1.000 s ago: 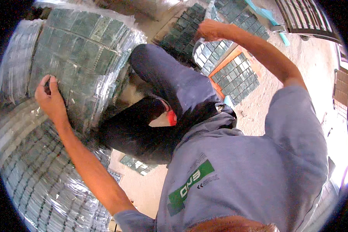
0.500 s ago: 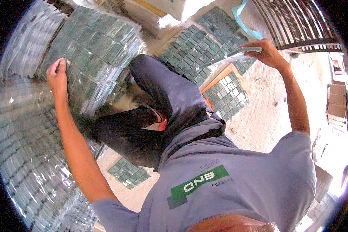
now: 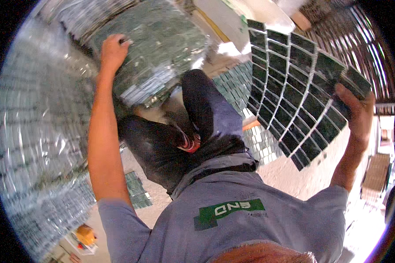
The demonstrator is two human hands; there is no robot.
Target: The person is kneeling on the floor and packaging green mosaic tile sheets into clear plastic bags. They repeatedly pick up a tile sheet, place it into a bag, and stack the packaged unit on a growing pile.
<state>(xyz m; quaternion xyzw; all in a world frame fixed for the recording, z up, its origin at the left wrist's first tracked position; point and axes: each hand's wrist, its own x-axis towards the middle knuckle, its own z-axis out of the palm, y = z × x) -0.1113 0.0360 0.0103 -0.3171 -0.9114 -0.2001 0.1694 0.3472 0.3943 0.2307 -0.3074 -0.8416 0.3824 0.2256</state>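
Observation:
My right hand point(image 3: 360, 113) grips the edge of a mosaic tile sheet point(image 3: 289, 94), its thumb lying across the dark green tiles. The sheet hangs tilted in the air, its gridded face toward me and pale joints between the rows. At the far left, my left hand point(image 3: 113, 55) is closed in a pinch over a stack of green tile sheets point(image 3: 171, 37). Something small and dark shows at its fingertips, too blurred to name. The stack's layered edge point(image 3: 149, 85) faces my bent legs.
Stacked tile sheets with glossy wrapping point(image 3: 35, 118) fill the left side. More green tile sheets point(image 3: 233, 85) lie beyond my knee, and another point(image 3: 138, 190) lies on the floor at lower left. A slatted rack point(image 3: 373, 57) and brown cartons point(image 3: 375, 173) stand on the right.
The mosaic sheet in my right hand has turned from edge-on to face-on and come closer. My view has shifted; both hands appear farther right, the left one higher up over the stack.

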